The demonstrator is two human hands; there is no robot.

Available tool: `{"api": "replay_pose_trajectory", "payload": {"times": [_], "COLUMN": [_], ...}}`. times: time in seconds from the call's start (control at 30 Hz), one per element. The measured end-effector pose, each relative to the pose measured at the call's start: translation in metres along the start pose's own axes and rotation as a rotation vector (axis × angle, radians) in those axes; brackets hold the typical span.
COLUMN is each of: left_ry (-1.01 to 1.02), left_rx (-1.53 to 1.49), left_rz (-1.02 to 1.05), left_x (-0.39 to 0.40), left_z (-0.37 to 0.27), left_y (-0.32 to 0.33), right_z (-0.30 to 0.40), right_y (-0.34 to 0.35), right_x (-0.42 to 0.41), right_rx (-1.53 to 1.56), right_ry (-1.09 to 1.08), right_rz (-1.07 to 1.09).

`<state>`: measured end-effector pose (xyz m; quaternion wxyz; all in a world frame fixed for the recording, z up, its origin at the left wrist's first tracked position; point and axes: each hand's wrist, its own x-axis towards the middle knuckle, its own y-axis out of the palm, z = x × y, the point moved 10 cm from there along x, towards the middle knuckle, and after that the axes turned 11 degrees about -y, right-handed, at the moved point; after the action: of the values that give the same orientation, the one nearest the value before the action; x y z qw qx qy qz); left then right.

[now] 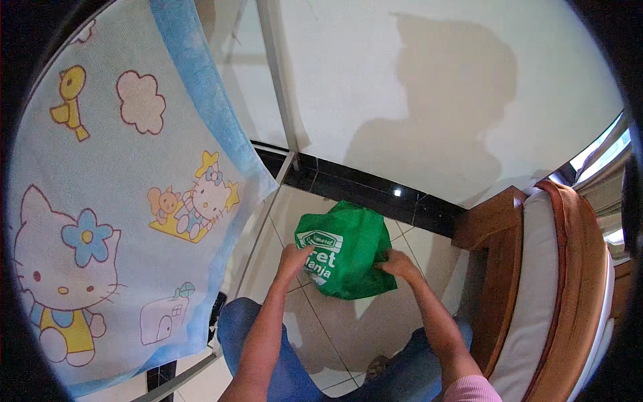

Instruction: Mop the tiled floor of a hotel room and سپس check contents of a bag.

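A green fabric shopping bag (pixel 351 241) with white lettering is held low over the tiled floor, between my knees. The fingers of my left hand (pixel 296 259) pinch its printed side, the thumb lying over the lettering. At the opposite side my right hand (pixel 399 264) grips a fold of the bag, with the fingertips partly hidden in the cloth. Creases run through the bag. Whether anything is inside it cannot be seen.
On the left a printed blue-and-white towel (pixel 115 166) hangs over a metal rack (pixel 261 213). A white wall (pixel 341 65) with black skirting tiles (pixel 361 183) rises ahead. At right stand a wooden bed frame (pixel 495 296) and a mattress (pixel 532 281). Pale tiles (pixel 321 336) cover the floor.
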<state>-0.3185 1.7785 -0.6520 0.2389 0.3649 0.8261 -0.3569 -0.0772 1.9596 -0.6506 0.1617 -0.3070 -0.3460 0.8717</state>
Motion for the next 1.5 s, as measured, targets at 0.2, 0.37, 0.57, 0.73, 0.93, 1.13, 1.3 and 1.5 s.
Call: {"api": "replay_pose_trajectory", "payload": {"times": [0.2,0.37,0.57,0.73,0.93,1.13,1.3,1.5], "left_ry": [0.084,0.143,0.113,0.129,0.532,0.658,0.678,0.434], "left_rx": [0.121,0.216,0.24,0.184,-0.113,0.137,0.274,0.0], "left_rz": [-0.057,-0.027,-0.096,0.001,0.043,-0.025,0.239,0.611], "left_x": [-0.022,-0.024,-0.016,-0.029,-0.05,-0.073,-0.077,-0.098], "left_z": [-0.029,-0.036,-0.026,-0.042,-0.079,-0.096,-0.085,-0.081], "left_y": [-0.01,0.003,-0.009,0.003,-0.014,-0.022,0.01,0.041], "right_z": [0.143,0.132,0.129,0.104,0.086,0.101,0.15,0.135], "right_y": [-0.103,0.017,0.066,0.097,0.052,0.001,0.004,0.007], "right_x": [-0.043,-0.024,-0.036,-0.024,0.0,-0.014,-0.048,-0.044], "right_rx": [-0.157,-0.379,-0.345,-0.521,0.159,0.272,0.386,0.645], "right_ry": [-0.577,-0.505,-0.451,-0.375,-0.423,-0.394,-0.548,-0.589], "right_rz": [-0.688,-0.112,0.067,0.087,0.049,0.177,0.605,0.576]}}
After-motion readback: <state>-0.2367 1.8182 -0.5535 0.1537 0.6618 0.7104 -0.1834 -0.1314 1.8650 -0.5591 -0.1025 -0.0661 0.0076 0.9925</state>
